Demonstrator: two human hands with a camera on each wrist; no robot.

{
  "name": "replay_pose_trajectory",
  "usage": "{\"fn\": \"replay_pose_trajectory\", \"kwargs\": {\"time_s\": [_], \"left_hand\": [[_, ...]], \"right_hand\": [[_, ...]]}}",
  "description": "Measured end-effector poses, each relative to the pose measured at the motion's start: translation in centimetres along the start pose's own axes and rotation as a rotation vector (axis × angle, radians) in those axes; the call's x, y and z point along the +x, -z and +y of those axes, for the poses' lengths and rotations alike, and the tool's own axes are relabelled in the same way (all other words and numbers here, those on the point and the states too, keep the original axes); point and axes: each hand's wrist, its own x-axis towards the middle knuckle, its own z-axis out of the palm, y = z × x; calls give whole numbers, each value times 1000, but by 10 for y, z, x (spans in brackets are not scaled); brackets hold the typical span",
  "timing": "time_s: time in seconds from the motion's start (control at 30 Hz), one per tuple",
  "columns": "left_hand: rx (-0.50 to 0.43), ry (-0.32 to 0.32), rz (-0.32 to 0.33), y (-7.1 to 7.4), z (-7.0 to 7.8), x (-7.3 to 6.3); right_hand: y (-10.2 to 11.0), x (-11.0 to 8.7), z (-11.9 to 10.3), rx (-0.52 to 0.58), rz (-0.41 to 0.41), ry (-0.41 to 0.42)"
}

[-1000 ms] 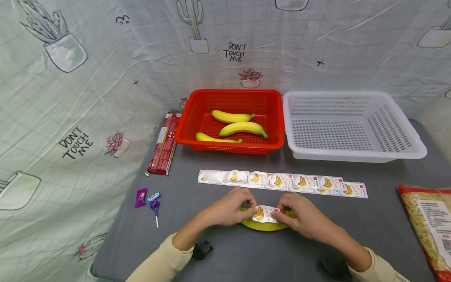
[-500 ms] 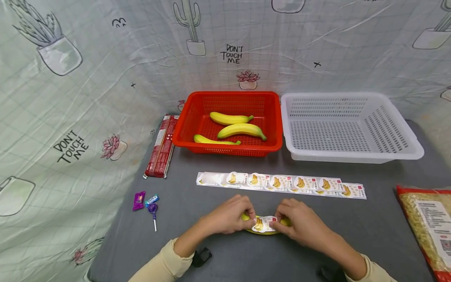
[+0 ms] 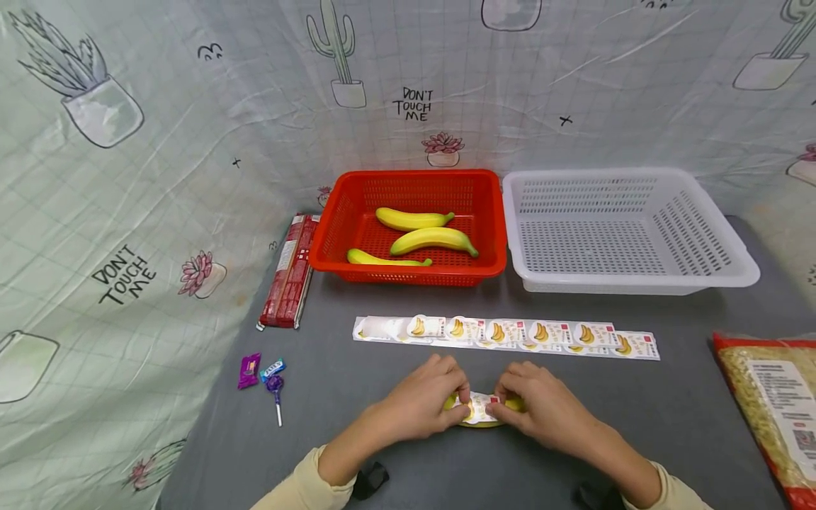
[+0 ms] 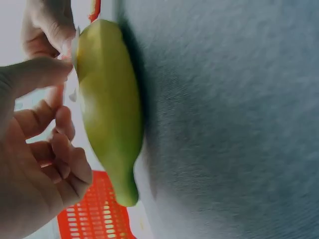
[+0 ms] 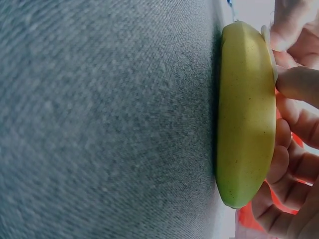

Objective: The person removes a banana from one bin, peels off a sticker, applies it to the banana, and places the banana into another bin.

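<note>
Red packet [image 3: 290, 276] at 10 o'clock from desk [image 3: 331, 397] centre; purple-wrapped candy [image 3: 249, 371], blue-wrapped candy [image 3: 273, 370], purple lollipop [image 3: 275, 384] clustered at 9; red-edged bag of grain [image 3: 768, 414] at 3; cactus-print sheet [image 3: 382, 64] behind, at 12.

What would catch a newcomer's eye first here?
Probably the bright red plastic basket at the back, with three curved yellow bananas inside, beside a white plastic basket. Next, front and centre, a bare left hand and bare right hand hold a white banana-printed label on another curved yellow banana lying on the dark grey table.
</note>
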Motion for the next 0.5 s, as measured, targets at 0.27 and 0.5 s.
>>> {"fn": "replay_pose_trajectory", "kwargs": {"time_s": [0.27,0.5], "left_hand": [[-43,23,-27,-2,-5,-2],[-53,29,-29,-2,-6,-3]], "right_hand": [[0,-4,-2,-41,5,-14],[3,-2,-7,-59,4,-21]]}}
